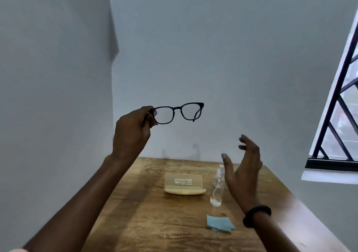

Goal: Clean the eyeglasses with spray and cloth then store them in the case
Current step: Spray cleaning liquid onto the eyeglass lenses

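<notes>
Head view: fingers of the left hand (131, 129) pinch the raised eyeglasses (177, 108) by one end, frame running sideways, while the right hand (244, 172), fingers spread and holding nothing, hovers just right of the upright spray bottle (217, 188) on the surface (155, 222), nearer it than the left.

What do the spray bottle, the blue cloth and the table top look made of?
Small clear spray bottle: transparent plastic, probably, or glass; the table shows through. Folded light-blue cloth: soft matte fabric, likely microfibre; limp creased edges. Brown table: wood, visible grain, faint sheen.
</notes>
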Motion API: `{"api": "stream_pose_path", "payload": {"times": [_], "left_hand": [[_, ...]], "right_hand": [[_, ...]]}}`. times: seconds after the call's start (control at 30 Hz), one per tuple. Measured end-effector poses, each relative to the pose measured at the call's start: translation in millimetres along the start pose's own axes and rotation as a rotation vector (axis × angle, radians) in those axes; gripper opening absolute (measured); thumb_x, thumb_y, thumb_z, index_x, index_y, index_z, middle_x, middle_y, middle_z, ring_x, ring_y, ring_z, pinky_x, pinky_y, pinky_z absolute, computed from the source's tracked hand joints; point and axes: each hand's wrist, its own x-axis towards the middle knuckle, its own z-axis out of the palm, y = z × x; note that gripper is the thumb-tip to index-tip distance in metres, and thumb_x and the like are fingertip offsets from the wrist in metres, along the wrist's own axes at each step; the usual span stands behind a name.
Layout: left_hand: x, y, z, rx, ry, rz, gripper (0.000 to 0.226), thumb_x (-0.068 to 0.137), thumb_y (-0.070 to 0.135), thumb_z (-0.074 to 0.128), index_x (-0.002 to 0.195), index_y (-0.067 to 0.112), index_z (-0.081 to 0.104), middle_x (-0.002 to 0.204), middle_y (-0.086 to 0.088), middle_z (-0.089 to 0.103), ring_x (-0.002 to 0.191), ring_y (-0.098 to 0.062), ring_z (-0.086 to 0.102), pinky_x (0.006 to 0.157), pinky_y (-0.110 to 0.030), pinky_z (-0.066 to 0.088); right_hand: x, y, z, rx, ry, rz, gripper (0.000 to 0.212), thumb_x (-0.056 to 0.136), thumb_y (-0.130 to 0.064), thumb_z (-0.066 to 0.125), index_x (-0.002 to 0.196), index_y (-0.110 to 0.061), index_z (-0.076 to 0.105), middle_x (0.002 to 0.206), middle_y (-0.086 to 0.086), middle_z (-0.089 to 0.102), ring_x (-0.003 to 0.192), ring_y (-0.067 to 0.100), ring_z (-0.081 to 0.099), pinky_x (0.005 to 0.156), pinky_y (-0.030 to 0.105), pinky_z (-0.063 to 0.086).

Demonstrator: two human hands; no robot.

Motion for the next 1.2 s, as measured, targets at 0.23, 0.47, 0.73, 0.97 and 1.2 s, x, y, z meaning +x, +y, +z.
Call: {"api": "stream_pose_path", "payload": {"times": [0.23, 0.47, 0.73, 0.97, 1.2], "left_hand": [[-21.1, -20.9, 46.5, -0.045, 0.009, -0.091, 0.028, 0.089, 0.000, 0.051, 0.103, 0.012, 0.073, 0.075, 0.009, 0.067, 0.071, -0.010, 0.067, 0.072, -0.025, 0.052], [-46.2, -40.9, 64.8, -0.067, -0.004, -0.207, 0.029, 0.091, -0.006, 0.054, 0.104, 0.013, 0.072, 0.078, 0.008, 0.070, 0.074, -0.007, 0.069, 0.071, -0.010, 0.047], [-73.3, -50.1, 68.3, -0.062, -0.055, -0.251, 0.027, 0.091, 0.005, 0.051, 0.104, 0.014, 0.072, 0.083, 0.007, 0.073, 0.076, -0.009, 0.070, 0.074, -0.033, 0.058], [-83.4, -55.0, 69.4, -0.012, -0.092, -0.254, 0.026, 0.091, 0.003, 0.055, 0.105, 0.017, 0.072, 0.082, 0.009, 0.073, 0.076, -0.005, 0.070, 0.072, -0.033, 0.059], [-85.4, -59.6, 64.8, 0.095, -0.063, -0.149, 0.018, 0.091, 0.003, 0.062, 0.100, 0.016, 0.073, 0.080, 0.008, 0.072, 0.071, -0.009, 0.067, 0.065, -0.032, 0.057]], "right_hand": [[-51.6, 54.0, 24.8, -0.029, -0.217, 0.006, 0.095, 0.077, -0.018, 0.083, 0.152, -0.011, 0.026, 0.150, 0.010, 0.030, 0.132, 0.030, 0.045, 0.102, 0.052, 0.048], [-70.1, 63.4, 40.2, -0.184, -0.374, 0.065, 0.091, 0.082, -0.027, 0.079, 0.150, -0.038, 0.019, 0.123, 0.005, 0.066, 0.079, 0.019, 0.069, 0.061, 0.024, 0.047], [-73.6, 65.0, 50.9, -0.166, -0.427, 0.120, 0.100, 0.085, -0.024, 0.076, 0.156, -0.044, 0.007, 0.105, 0.004, 0.072, 0.067, 0.015, 0.068, 0.058, 0.035, 0.059], [-28.0, 26.4, 58.0, 0.006, -0.297, -0.017, 0.084, 0.091, -0.016, 0.069, 0.155, -0.026, 0.015, 0.081, 0.003, 0.067, 0.057, 0.023, 0.066, 0.051, 0.036, 0.055], [-34.1, -43.5, 76.4, 0.224, -0.331, -0.250, 0.080, 0.088, -0.012, 0.062, 0.151, -0.035, 0.020, 0.094, 0.000, 0.062, 0.054, 0.012, 0.057, 0.047, 0.033, 0.053]]}}
